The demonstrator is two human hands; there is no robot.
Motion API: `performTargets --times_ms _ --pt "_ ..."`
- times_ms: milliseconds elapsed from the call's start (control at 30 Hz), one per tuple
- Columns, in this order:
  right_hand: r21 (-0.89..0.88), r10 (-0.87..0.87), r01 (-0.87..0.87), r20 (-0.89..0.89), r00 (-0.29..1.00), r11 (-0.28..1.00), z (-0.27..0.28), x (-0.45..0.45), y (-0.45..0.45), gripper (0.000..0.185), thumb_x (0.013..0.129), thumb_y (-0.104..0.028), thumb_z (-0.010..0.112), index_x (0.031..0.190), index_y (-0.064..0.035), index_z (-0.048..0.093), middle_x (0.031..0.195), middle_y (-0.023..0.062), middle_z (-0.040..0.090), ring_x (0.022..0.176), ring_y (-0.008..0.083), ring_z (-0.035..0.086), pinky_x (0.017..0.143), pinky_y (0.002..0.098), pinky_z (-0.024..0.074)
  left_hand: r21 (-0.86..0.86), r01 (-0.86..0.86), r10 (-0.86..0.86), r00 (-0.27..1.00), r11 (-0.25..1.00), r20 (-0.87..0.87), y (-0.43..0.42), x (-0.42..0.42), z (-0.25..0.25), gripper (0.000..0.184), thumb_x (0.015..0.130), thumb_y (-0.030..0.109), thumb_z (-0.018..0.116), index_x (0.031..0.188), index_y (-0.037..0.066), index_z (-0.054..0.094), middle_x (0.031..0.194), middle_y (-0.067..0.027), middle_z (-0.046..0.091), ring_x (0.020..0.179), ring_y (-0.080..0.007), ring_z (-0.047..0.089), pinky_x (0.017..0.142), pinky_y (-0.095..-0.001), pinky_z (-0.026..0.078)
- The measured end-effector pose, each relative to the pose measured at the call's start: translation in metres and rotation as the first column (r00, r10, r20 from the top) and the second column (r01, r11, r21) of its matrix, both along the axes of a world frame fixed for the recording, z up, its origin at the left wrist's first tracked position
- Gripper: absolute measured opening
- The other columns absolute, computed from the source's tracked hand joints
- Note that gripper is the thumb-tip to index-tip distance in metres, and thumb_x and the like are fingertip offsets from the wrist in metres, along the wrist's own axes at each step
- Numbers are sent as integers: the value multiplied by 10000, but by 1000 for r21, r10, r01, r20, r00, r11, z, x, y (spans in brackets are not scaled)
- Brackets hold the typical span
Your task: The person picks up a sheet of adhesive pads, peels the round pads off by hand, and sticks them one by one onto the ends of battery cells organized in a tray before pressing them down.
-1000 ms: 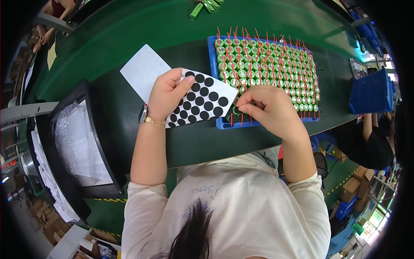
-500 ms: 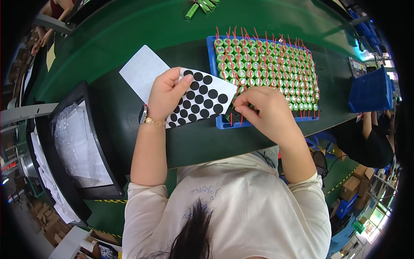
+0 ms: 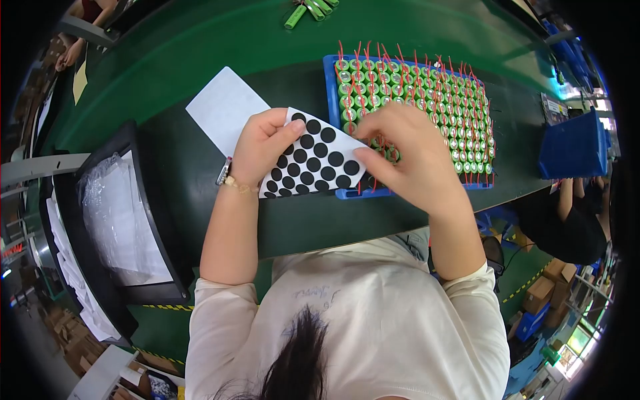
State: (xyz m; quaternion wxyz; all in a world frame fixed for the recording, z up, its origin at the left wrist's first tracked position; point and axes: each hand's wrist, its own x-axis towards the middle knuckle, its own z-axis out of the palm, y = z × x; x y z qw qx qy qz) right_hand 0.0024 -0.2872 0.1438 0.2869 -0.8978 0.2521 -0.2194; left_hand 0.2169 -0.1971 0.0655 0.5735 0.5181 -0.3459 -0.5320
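My left hand [image 3: 265, 145] is closed on a white sheet of black round stickers [image 3: 312, 160], thumb on top near its upper left corner. The sheet is tilted, its right corner reaching the tray's near left edge. My right hand [image 3: 407, 153] is at that corner, thumb and index finger apart, with the thumb at the sheet's edge. Beneath and behind it stands a blue tray [image 3: 331, 87] filled with rows of upright green battery cells [image 3: 440, 107] with red wires sticking up. My right hand hides part of the near left rows.
A white sheet [image 3: 227, 107] lies left of my hands. Several loose green cells [image 3: 303, 12] lie at the back. A black bin [image 3: 150, 287] with plastic-wrapped paper stands at left, a blue bin [image 3: 570, 147] at right. Other people sit at far left and right.
My right hand has moved from a pinch over the tray's near left cells to the sheet's right corner, its thumb and index finger now apart. The sheet has shifted slightly right.
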Motion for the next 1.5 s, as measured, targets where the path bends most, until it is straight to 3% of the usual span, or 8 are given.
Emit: performTargets --times_ms 67,167,300,500,1167,1233,1333,1500 --pt "-196 109 -102 21 994 975 -6 12 1 288 747 -161 769 1024 -127 697 900 30 636 836 244 591 715 349 484 -31 57 -57 998 998 -6 0 10 -17 193 959 129 591 804 22 630 710 78 587 624 18 480 534 -174 383" --pt "-276 93 -94 -16 996 957 -10 15 3 292 748 -168 768 1028 -121 700 894 32 638 838 237 605 713 344 487 -93 128 -131 991 987 -31 -1 12 -20 206 970 150 582 815 28 642 722 77 596 648 21 487 553 -173 397" --pt "-268 83 -86 -22 996 960 -18 14 3 274 737 -156 775 993 -104 694 865 40 639 808 242 611 713 348 488 -79 136 -141 988 988 -56 0 5 -11 202 981 146 572 844 20 651 752 73 613 673 18 499 573 -169 409" --pt "-64 53 -53 0 999 997 -14 17 3 202 711 -117 786 837 -86 631 766 46 604 750 252 600 702 367 472 -122 234 -243 968 965 -65 -1 4 -13 188 992 138 559 903 6 660 810 55 649 718 12 525 616 -170 436" --pt "-322 53 -16 109 993 946 -24 10 8 192 675 -86 772 820 -115 650 845 12 635 774 221 601 649 341 482 -76 208 -214 974 975 -78 -1 0 -11 182 986 116 562 826 44 611 741 89 580 673 29 465 577 -166 398" --pt "-330 57 -17 114 992 944 -25 10 8 192 671 -84 771 815 -117 649 844 11 635 775 220 603 644 336 482 -111 258 -269 958 960 -97 -1 4 -15 194 995 145 539 955 -15 641 860 -8 684 732 -32 596 647 -195 484" --pt "-345 69 -29 103 992 938 -24 8 10 194 663 -79 769 809 -121 649 843 10 635 774 217 606 641 329 485 -101 225 -235 966 969 -105 -3 -1 -15 146 986 112 559 887 31 627 803 62 630 719 23 521 616 -154 426" --pt "-367 111 -67 100 989 928 -29 8 12 211 650 -67 770 813 -127 650 845 8 640 749 216 609 645 327 488 -120 213 -226 968 970 -107 -3 -4 -10 130 986 105 556 922 21 631 830 44 655 734 15 546 632 -160 444"
